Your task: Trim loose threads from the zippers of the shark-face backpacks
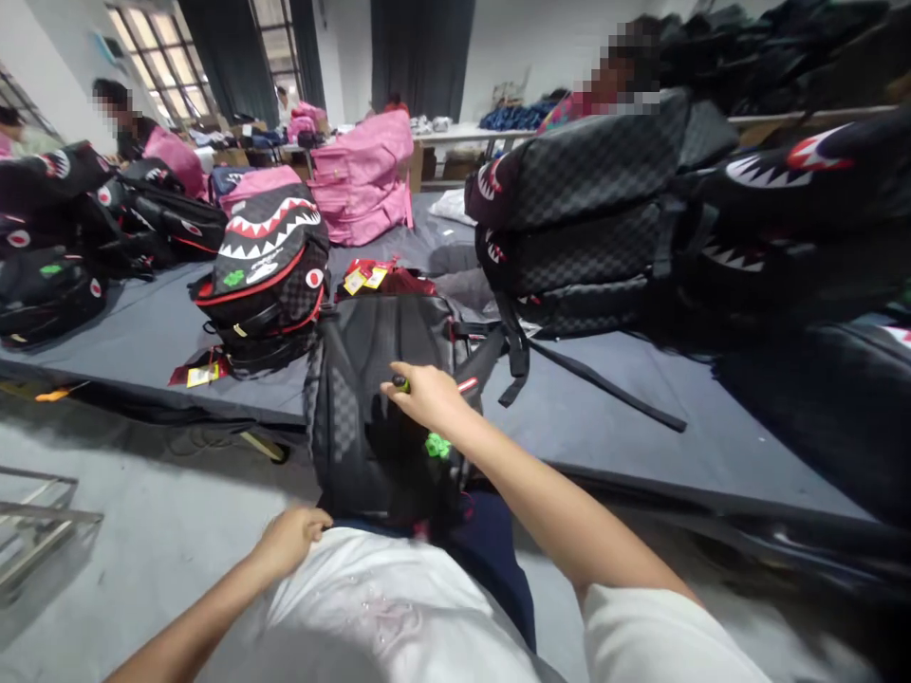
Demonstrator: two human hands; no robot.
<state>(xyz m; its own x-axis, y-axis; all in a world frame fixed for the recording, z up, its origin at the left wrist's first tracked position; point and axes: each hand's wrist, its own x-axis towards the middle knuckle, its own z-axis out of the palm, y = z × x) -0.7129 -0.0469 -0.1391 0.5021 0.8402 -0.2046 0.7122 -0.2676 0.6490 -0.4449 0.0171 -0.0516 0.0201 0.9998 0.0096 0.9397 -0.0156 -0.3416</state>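
Note:
A black checkered backpack lies in front of me, its straps upward and its near end overhanging the table edge by my waist. Over its middle, my right hand is closed around a small black-and-yellow-green handled object, whose kind I cannot make out. A green flower-shaped piece shows on the bag below that wrist. My left hand is low beside the bag's near left corner and my white shirt, fingers curled; what they grip, if anything, is hidden.
Left of the bag sits a shark-mouth backpack with a tag. Stacked black backpacks fill the right, a loose strap trailing across the grey table. Pink backpacks stand behind; people work farther back. A metal frame is at lower left.

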